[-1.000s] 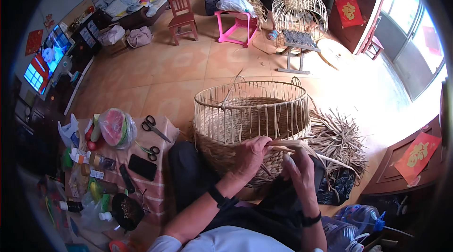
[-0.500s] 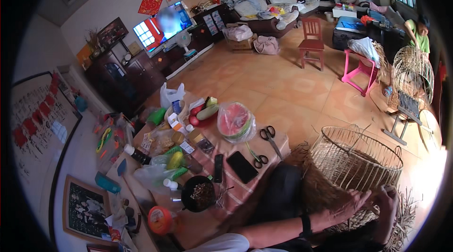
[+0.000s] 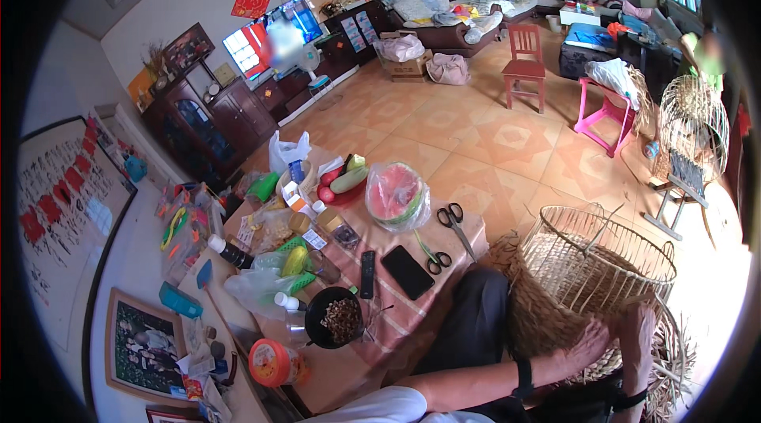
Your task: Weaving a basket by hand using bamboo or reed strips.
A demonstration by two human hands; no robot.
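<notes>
A large basket (image 3: 606, 252) of woven straw, with bare upright ribs toward its rim, stands against my leg at the right. My left hand (image 3: 585, 345) reaches in front of its near side, fingers stretched forward. Close beside it, my right hand (image 3: 638, 336) is raised with the fingertips upward and smeared by motion. Whether a strand lies between the two hands, I cannot make out. Loose straw (image 3: 670, 371) hangs beside and below my right hand.
On the table (image 3: 388, 328) at my left lie scissors (image 3: 456, 229), a phone (image 3: 407, 272), a remote control (image 3: 367, 274), a wrapped watermelon (image 3: 396, 195) and a dark bowl (image 3: 333, 318). Beyond are a red chair (image 3: 525, 66), a pink stool (image 3: 606, 114) and another person beside a ribbed basket (image 3: 694, 126).
My right hand has gone from curled fingers to a more upright, blurred pose. The left hand has drawn back slightly. The view has shifted a little; the basket stays in place.
</notes>
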